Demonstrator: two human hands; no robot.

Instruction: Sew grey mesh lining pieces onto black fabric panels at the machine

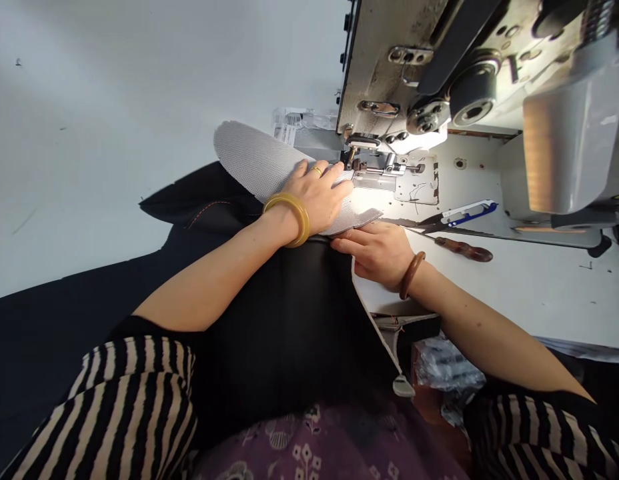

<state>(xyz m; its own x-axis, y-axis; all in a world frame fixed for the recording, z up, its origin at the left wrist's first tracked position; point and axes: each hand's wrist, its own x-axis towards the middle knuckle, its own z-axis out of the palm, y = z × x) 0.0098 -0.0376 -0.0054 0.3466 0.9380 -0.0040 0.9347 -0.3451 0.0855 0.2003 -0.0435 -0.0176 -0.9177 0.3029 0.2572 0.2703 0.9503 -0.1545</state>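
Note:
A piece of grey mesh fabric (254, 153) lies over black material (299, 300), beside the needle area of a sewing machine (389, 87). My left hand (317, 193) presses flat on the mesh, fingers spread, their tips close to the presser foot (352, 160). Lower right, my right hand (382, 250) has its fingers closed at the edge of the black material, just under the mesh's near edge; its fingertips are partly hidden. The black material drapes toward my lap, its pale underside edge showing on the right. An orange stitch line runs along a black flap (199, 200) at left.
Thread snips (469, 213) with a blue and white handle lie right of the needle. A wooden-handled tool (464, 249) is beside them. Clear plastic packaging (444, 363) sits below the table edge. A lamp-lit guide attachment (389, 167) stands at the needle plate.

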